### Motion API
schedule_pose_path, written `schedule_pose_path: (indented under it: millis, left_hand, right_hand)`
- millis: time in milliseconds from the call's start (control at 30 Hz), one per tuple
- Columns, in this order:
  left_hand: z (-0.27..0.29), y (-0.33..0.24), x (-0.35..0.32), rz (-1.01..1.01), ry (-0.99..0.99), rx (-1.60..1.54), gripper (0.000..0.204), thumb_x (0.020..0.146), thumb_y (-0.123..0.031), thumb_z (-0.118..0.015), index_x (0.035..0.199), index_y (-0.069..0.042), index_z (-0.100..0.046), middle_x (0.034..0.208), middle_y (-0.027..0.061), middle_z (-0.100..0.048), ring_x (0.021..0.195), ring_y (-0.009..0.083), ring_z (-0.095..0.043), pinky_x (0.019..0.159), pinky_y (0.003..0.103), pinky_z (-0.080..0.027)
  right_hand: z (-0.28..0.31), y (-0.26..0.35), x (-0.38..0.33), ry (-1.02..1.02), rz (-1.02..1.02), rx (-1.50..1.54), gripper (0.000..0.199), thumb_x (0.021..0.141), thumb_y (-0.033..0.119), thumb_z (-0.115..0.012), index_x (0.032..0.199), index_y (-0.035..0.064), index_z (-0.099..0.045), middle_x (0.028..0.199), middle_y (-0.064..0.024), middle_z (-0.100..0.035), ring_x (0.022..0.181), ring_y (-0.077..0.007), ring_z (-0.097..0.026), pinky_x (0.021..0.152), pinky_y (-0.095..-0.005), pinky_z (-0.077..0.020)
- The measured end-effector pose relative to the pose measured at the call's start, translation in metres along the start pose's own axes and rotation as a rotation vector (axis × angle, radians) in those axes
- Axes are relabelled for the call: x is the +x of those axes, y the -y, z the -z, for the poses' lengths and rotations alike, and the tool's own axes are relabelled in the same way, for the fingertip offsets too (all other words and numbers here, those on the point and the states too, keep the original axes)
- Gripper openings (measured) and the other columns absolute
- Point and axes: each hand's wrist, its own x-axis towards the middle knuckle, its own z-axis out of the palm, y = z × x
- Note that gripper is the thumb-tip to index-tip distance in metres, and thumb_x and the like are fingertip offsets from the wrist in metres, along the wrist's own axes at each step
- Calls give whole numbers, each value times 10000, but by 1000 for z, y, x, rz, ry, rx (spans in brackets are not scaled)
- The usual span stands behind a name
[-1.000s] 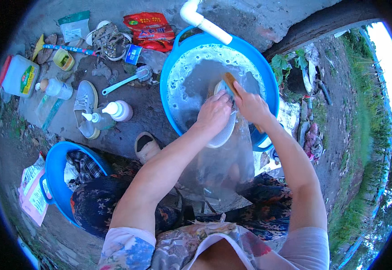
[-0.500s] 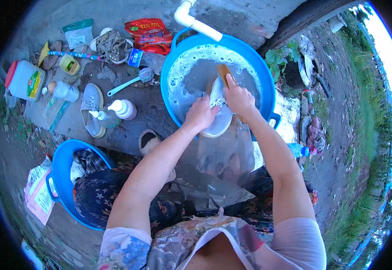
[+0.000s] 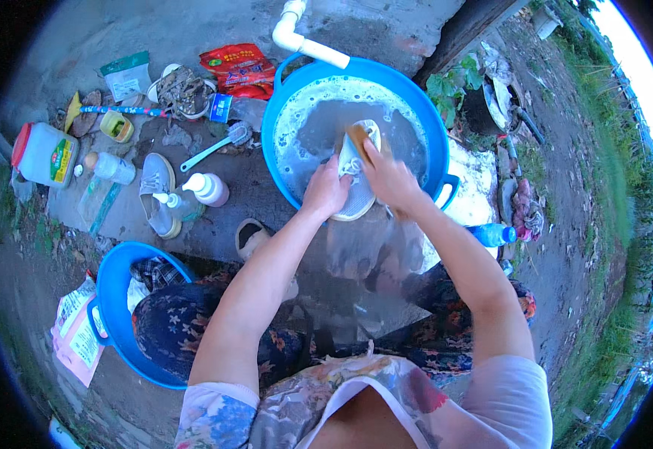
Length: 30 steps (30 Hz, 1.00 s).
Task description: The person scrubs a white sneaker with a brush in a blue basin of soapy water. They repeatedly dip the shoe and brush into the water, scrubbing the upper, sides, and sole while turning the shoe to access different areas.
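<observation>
Your left hand (image 3: 328, 191) grips the pale sneaker (image 3: 353, 179), fingers wrapped on its near side, propped on the near rim of the big blue basin (image 3: 285, 112) of soapy water. Your right hand (image 3: 391, 179) is closed around a brown scrub brush (image 3: 359, 135), pressed onto the sneaker's top. A second grey sneaker (image 3: 156, 191) lies on the concrete ground, well to the left.

Under your hands a pale fabric sneaker (image 3: 356, 183) with mesh-textured cloth, wet, a wooden-backed scrub brush (image 3: 358, 135), glossy blue plastic basin (image 3: 281, 112) holding foamy water, smooth white plastic pipe (image 3: 300, 37) at top, rough matt concrete ground (image 3: 79, 30), shiny red plastic packet (image 3: 240, 67) upper left.
</observation>
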Motion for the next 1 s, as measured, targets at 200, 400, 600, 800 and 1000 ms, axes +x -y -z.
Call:
schedule_pose_path:
  millis: [200,400,600,800,1000]
  left_hand:
    - [4,-15,-6,-11,-21,57,502,844,-177,-553,1296,-7,-415,1131,268,-547,1045,416,-534,894,461,-425]
    - [0,-8,-8,13,-56,47,396,849,-185,-545,1194,5,-498,1065,254,-583,1006,408,-555,871,461,-431]
    - [4,-15,-6,44,-67,142,319,865,-240,-533,1084,-12,-569,1037,222,-580,1003,391,-553,854,470,-435]
    - [23,-6,5,245,49,-283,396,887,-267,-533,1108,61,-558,1048,203,-621,969,287,-597,822,369,-446]
    - [36,-6,21,271,47,-317,360,859,-170,-542,1164,19,-537,1046,197,-628,984,302,-603,826,381,-457]
  right_hand:
    - [19,-18,-9,75,-103,-38,529,916,341,-405,1415,210,-286,969,-270,-623,910,-419,-614,832,-516,-469]
    - [6,-13,-10,36,-55,38,514,912,296,-438,1395,164,-321,844,-274,-631,766,-434,-625,723,-515,-494]
    - [17,-27,-21,54,-58,11,499,922,348,-401,1396,216,-319,937,-272,-626,874,-436,-614,800,-516,-482]
    - [17,-46,28,-110,-153,501,574,857,381,-535,1316,47,-448,1158,-228,-579,981,-395,-598,867,-447,-466]
    - [9,-112,59,-55,-600,783,495,832,351,-587,1220,49,-524,1154,-220,-588,1090,-353,-561,920,-425,-446]
